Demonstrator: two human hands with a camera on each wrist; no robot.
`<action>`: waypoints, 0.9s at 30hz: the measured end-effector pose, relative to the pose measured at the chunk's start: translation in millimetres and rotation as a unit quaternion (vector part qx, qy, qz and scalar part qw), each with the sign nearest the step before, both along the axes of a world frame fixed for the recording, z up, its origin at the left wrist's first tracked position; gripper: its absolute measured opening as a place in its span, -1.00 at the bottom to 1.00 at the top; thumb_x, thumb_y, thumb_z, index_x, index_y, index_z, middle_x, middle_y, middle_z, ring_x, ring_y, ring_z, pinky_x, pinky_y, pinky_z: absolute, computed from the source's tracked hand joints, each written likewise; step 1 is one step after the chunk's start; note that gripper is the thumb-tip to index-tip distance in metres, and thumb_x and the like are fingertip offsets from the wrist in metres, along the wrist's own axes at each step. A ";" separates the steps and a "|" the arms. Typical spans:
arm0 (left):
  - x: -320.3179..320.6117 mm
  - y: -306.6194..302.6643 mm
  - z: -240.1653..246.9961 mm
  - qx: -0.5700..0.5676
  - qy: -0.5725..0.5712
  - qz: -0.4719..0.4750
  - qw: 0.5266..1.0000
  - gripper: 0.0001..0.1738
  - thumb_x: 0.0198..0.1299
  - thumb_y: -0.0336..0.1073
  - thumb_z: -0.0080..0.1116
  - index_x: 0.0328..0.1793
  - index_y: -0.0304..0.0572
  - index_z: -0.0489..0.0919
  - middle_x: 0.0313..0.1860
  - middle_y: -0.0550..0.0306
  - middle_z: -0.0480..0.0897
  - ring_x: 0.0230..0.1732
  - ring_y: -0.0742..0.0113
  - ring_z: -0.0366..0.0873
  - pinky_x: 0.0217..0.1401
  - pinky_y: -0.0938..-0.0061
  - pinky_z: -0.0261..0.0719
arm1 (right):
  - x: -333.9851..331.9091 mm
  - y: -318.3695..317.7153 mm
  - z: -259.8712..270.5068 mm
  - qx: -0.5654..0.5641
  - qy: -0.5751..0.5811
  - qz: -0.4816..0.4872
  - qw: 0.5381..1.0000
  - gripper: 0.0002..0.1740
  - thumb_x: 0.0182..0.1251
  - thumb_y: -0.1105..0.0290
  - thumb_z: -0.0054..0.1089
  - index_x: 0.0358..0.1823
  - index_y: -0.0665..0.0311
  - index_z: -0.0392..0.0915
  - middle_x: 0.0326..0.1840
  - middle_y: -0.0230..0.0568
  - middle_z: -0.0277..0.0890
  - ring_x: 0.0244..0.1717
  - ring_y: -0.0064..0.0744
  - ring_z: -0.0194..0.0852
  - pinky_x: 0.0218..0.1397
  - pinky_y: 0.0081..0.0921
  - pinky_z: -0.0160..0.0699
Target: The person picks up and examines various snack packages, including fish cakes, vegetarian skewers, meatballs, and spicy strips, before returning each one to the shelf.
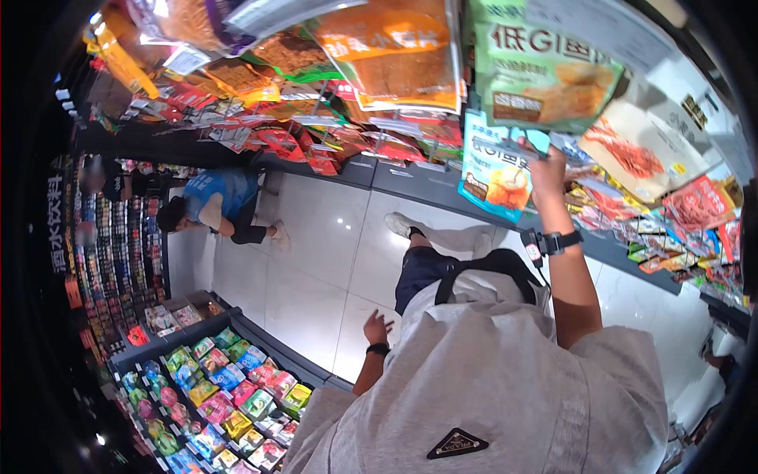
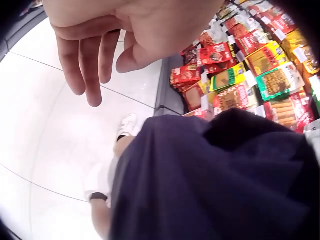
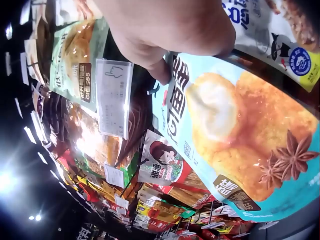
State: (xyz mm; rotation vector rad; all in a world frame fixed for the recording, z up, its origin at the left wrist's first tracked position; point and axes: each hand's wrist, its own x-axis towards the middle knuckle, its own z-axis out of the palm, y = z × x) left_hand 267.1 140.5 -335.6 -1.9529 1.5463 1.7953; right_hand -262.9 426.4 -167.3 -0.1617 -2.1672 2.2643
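Observation:
My right hand (image 1: 547,175) pinches the top edge of a light-blue snack pouch (image 1: 493,178) at the hanging rack. Up close in the right wrist view, the pouch (image 3: 235,130) shows a golden piece of food and star anise, with the curled fingers of the right hand (image 3: 172,30) at its top. Just above it in the head view hangs a green pouch (image 1: 545,71) of similar design. Down at my side, the left hand (image 1: 377,326) holds nothing. Its fingers hang loosely bent over the floor in the left wrist view.
Hooks along the rack carry many bagged snacks, among them an orange bag (image 1: 391,55) and a beige bag (image 1: 643,150). A price tag (image 3: 114,97) sticks out beside the pouch. Behind me is a low display bin (image 1: 332,381) of packets. A person in a blue vest (image 1: 221,197) bends in the aisle.

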 end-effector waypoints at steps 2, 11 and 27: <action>56.8 -0.7 -50.5 -0.073 0.056 -0.090 0.992 -0.39 0.31 -0.52 -0.01 0.52 -0.17 0.45 -0.02 -0.12 0.74 -0.29 -0.04 0.82 -0.45 0.29 0.68 | 1.3 -4.6 18.4 0.036 0.005 -0.007 0.999 -0.79 0.34 0.36 0.47 -0.17 0.38 0.73 -0.25 -0.43 0.68 -0.27 -0.64 0.49 -0.14 -0.52 0.51; -16.8 -46.0 -1.5 -0.023 -0.042 0.035 0.998 -0.42 0.33 -0.49 -0.05 0.51 -0.17 0.46 -0.03 -0.12 0.74 -0.31 -0.02 0.82 -0.46 0.27 0.70 | -2.7 -12.8 15.1 -0.011 -0.043 -0.060 0.997 -0.58 0.35 0.31 0.46 0.12 0.41 0.62 -0.13 -0.30 0.65 -0.16 -0.57 0.47 -0.01 -0.53 0.47; -153.1 -145.7 8.1 -0.048 0.022 -0.115 0.992 -0.36 0.41 -0.40 -0.02 0.62 -0.22 0.28 0.24 -0.12 0.60 -0.11 0.04 0.79 -0.12 0.25 0.74 | 111.3 26.2 276.7 0.053 0.613 0.030 0.788 -0.55 0.45 0.08 0.12 0.14 0.29 0.54 0.28 -0.02 0.51 0.38 0.03 0.31 0.50 0.32 0.10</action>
